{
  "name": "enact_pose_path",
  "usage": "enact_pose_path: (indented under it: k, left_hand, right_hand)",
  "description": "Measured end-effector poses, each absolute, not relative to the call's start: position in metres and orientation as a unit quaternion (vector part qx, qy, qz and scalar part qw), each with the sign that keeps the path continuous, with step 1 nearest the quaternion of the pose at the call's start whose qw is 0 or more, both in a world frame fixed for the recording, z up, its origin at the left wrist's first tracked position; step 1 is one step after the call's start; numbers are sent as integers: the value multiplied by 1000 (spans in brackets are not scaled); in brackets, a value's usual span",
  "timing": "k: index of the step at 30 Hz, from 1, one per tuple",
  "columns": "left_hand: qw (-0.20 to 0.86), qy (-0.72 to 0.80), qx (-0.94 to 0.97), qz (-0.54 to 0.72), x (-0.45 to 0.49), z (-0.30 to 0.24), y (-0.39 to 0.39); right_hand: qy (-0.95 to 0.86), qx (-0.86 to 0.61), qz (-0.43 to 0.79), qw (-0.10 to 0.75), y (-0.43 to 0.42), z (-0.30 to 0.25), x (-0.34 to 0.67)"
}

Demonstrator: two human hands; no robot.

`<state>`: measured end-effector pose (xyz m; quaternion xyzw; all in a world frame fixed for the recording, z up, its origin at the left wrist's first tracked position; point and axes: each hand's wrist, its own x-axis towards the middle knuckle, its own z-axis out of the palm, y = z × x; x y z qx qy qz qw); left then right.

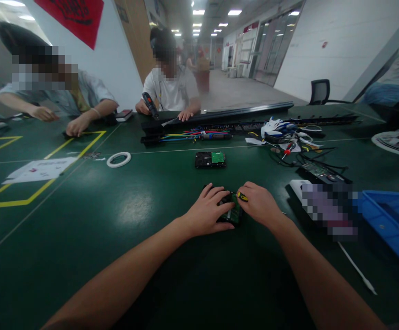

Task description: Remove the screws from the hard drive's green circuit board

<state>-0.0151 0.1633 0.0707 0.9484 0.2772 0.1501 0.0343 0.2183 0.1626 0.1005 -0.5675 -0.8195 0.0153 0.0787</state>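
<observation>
A hard drive (234, 214) with a green circuit board facing up lies on the green table in front of me. My left hand (209, 208) spans it, fingers spread over its far part and thumb along its near edge, holding it against the table. At the drive's right side, my right hand (259, 204) is closed around a small screwdriver (242, 196) with a yellow and black handle. Its tip is too small to make out. Just beyond lies a second hard drive (210, 159), black with a green board, untouched by either hand.
A white tape roll (118, 159) and a paper sheet (39, 169) lie left. Right are a blue tray (390, 220), a white cable (357, 268), gloves (276, 128) and loose tools. Across the table, one person holds a power screwdriver (150, 105) beside long black housings; another works farther left.
</observation>
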Motion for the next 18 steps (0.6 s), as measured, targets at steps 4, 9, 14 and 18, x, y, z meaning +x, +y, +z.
enact_pose_path:
  k: [4, 9, 14, 18]
  left_hand:
    - [43, 280, 948, 148, -15, 72, 163]
    - [58, 280, 945, 158, -16, 72, 163]
    - [54, 278, 947, 154, -18, 72, 166]
    - [56, 262, 951, 151, -23, 77, 174]
  right_hand:
    - [-819, -568, 12, 77, 159, 103, 216]
    - [-807, -577, 14, 129, 163, 103, 223]
    - [-752, -626, 14, 206, 174, 95, 243]
    - [-681, -674, 54, 283, 179, 93, 252]
